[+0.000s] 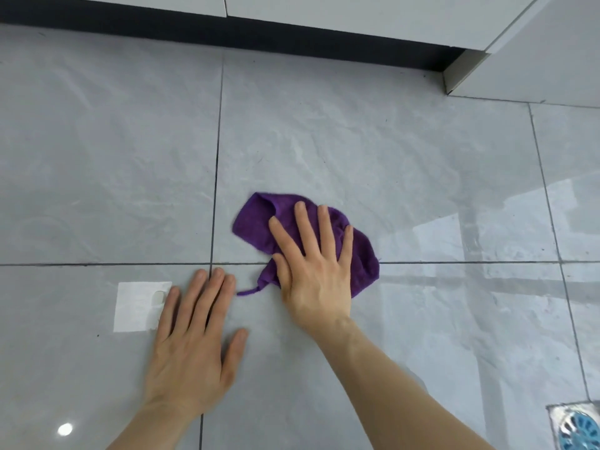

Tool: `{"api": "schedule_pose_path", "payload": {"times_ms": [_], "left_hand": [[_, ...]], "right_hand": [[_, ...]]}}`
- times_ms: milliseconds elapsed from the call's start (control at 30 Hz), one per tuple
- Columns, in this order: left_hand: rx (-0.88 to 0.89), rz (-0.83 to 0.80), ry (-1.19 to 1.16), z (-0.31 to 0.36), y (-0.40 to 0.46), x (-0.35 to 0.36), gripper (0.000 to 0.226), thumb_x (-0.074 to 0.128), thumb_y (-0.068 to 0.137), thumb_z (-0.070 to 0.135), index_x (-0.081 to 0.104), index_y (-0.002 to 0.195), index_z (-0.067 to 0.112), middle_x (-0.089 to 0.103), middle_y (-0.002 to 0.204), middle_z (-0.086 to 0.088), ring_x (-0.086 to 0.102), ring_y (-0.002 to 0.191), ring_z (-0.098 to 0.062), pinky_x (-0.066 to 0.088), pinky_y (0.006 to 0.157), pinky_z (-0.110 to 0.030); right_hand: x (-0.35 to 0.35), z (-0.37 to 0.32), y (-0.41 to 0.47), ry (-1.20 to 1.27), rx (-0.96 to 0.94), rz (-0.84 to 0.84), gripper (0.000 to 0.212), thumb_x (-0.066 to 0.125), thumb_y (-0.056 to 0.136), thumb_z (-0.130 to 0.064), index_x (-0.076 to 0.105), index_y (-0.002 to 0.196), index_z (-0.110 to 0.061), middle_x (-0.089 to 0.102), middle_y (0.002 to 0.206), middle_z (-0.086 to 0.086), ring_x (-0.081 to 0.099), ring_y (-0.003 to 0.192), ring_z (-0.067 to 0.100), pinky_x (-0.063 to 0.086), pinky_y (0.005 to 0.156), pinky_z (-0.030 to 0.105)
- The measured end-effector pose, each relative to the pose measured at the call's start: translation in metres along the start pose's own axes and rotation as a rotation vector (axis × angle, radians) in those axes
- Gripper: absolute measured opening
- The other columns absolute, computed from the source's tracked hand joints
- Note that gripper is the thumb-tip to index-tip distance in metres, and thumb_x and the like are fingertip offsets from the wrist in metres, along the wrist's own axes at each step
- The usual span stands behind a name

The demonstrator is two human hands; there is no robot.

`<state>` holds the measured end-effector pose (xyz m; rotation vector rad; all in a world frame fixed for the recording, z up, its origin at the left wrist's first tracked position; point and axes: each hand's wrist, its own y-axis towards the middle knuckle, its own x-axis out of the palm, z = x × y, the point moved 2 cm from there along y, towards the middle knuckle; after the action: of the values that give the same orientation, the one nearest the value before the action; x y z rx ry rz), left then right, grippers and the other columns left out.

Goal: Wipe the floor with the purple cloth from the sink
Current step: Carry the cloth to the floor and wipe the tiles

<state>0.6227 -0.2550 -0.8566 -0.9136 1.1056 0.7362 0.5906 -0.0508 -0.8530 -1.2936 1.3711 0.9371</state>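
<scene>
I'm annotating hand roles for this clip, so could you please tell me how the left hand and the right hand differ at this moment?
The right hand lies on the purple cloth, pressing it to the floor; the left hand rests on bare tile with nothing under it. The right hand's fingers are spread, while the left hand's fingers lie close together. The right hand reaches farther forward than the left. Both are flat, palm down, with fingers open.

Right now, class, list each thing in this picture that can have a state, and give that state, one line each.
purple cloth: crumpled, flat on the floor, under the right hand.
right hand: open, fingers spread, pressing the cloth.
left hand: open, palm down on bare tile.
floor: glossy, reflective.
floor drain: cover in place.
</scene>
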Motion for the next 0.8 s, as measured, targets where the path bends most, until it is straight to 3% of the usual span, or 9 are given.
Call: {"api": "schedule_pose_path", "payload": {"times_ms": [167, 367, 533, 633, 700, 800], "left_hand": [[0.029, 0.000, 0.013, 0.004, -0.033, 0.005, 0.076, 0.035, 0.096, 0.051, 0.024, 0.160, 0.012, 0.024, 0.169, -0.004, 0.016, 0.159, -0.024, 0.024, 0.124, -0.057], [0.012, 0.007, 0.028, 0.006, -0.039, 0.009, 0.077, 0.032, 0.095, 0.051, 0.020, 0.161, 0.013, 0.020, 0.170, -0.004, 0.013, 0.159, -0.023, 0.019, 0.126, -0.056], [-0.001, 0.036, 0.004, 0.004, -0.025, 0.007, 0.076, 0.034, 0.095, 0.049, 0.019, 0.161, 0.015, 0.020, 0.171, -0.003, 0.012, 0.159, -0.022, 0.017, 0.127, -0.054], [-0.001, 0.047, 0.013, 0.002, -0.013, 0.003, 0.076, 0.034, 0.095, 0.049, 0.019, 0.161, 0.015, 0.019, 0.171, -0.002, 0.011, 0.160, -0.021, 0.014, 0.128, -0.053], [0.011, 0.056, 0.027, -0.001, -0.009, 0.001, 0.076, 0.034, 0.095, 0.049, 0.019, 0.161, 0.015, 0.019, 0.171, -0.002, 0.011, 0.160, -0.021, 0.013, 0.128, -0.053], [0.005, 0.063, 0.019, -0.005, -0.004, 0.000, 0.076, 0.034, 0.095, 0.049, 0.019, 0.161, 0.015, 0.018, 0.171, -0.002, 0.010, 0.160, -0.021, 0.013, 0.128, -0.052]], "right_hand": [[0.006, -0.014, -0.113, 0.031, -0.067, -0.047, 0.057, 0.044, 0.104, -0.043, 0.023, 0.157, -0.041, 0.017, 0.169, -0.003, 0.004, 0.157, 0.029, 0.014, 0.120, 0.064], [0.018, -0.012, -0.202, -0.016, -0.137, -0.075, 0.058, 0.053, 0.098, -0.045, 0.035, 0.153, -0.039, 0.029, 0.165, -0.002, 0.021, 0.154, 0.031, 0.029, 0.113, 0.066], [0.006, -0.007, -0.186, 0.099, -0.143, -0.061, 0.058, 0.053, 0.100, -0.049, 0.036, 0.153, -0.036, 0.028, 0.166, -0.002, 0.021, 0.154, 0.028, 0.032, 0.115, 0.060], [-0.014, 0.000, -0.172, 0.175, -0.026, -0.056, 0.081, 0.063, 0.086, -0.063, 0.034, 0.154, -0.030, 0.027, 0.166, 0.002, 0.024, 0.153, 0.027, 0.026, 0.120, 0.053], [-0.018, 0.001, -0.170, 0.141, -0.045, -0.092, 0.089, 0.063, 0.080, -0.071, 0.032, 0.155, -0.033, 0.028, 0.165, 0.001, 0.028, 0.151, 0.029, 0.025, 0.120, 0.054], [-0.009, 0.005, -0.168, 0.063, -0.127, -0.109, 0.069, 0.059, 0.089, -0.064, 0.042, 0.149, -0.035, 0.041, 0.159, 0.001, 0.043, 0.139, 0.030, 0.039, 0.110, 0.052]]}}
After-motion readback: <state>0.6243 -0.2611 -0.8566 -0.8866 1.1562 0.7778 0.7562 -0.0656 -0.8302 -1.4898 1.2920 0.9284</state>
